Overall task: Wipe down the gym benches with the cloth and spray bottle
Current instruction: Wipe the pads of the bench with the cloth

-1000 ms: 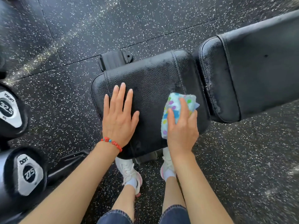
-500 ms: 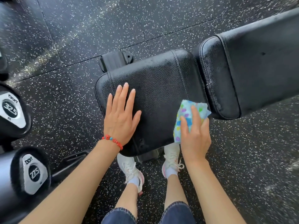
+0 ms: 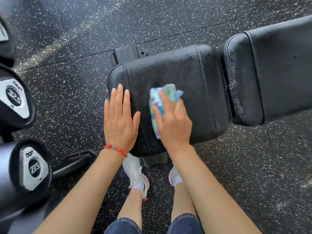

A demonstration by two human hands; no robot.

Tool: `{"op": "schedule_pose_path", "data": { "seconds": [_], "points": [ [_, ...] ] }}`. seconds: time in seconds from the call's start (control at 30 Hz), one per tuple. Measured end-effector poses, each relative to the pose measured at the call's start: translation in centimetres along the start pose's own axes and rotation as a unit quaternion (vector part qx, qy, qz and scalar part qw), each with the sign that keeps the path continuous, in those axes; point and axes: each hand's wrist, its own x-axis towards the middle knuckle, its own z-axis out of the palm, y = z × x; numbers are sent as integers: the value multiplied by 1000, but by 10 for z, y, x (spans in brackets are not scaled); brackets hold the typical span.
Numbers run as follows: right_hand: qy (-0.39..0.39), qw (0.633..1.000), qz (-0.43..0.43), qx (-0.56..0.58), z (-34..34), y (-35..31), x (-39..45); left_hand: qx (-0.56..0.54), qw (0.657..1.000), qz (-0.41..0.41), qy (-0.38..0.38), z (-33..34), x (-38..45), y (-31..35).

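The cloth, pale blue with coloured dots and bunched into a pad, lies at the centre of the frame on the black seat pad of the gym desk, pinned under our right hand. That hand's fingers lie spread and flat over the cloth, pressing it down on the leather rather than pinching it. Just beside it, to the left, our left hand rests palm-down on the pad's near-left corner, fingers straight and close together, holding nothing; a red bracelet circles its wrist. To the right of the seat pad, across a narrow gap, sits the longer back pad. Dumbbell ends line the left edge of the frame on the speckled floor, and our white shoes show below the seat.

We judge the wiping step is in hand, on the seat. Next we need to carry the cloth across the rest of the seat and its seams, then on to the back pad. We see no spray bottle here.
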Motion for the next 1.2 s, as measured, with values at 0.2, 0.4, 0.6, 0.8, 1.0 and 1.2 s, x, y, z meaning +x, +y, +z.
{"op": "schedule_pose_path", "data": {
  "seconds": [0.2,0.4,0.6,0.8,1.0,1.2],
  "points": [
    [7,999,-37,-31,-1,24,37,12,1000,2,-12,-1,-4,-2],
    [-11,998,57,32,7,-11,53,0,1000,2,0,2,-3,0],
    [-19,998,-66,-10,5,13,64,11,1000,-1,-1,0,-4,0],
    [-28,991,127,-7,-17,41,68,1,1000,0,6,-1,-4,2],
    [-47,997,-53,-4,-3,-6,-10,2,1000,10,0,-2,-3,0],
    [6,999,-6,-52,-27,64,-19,22,999,19,-21,-9,-6,6]
  ]
}}
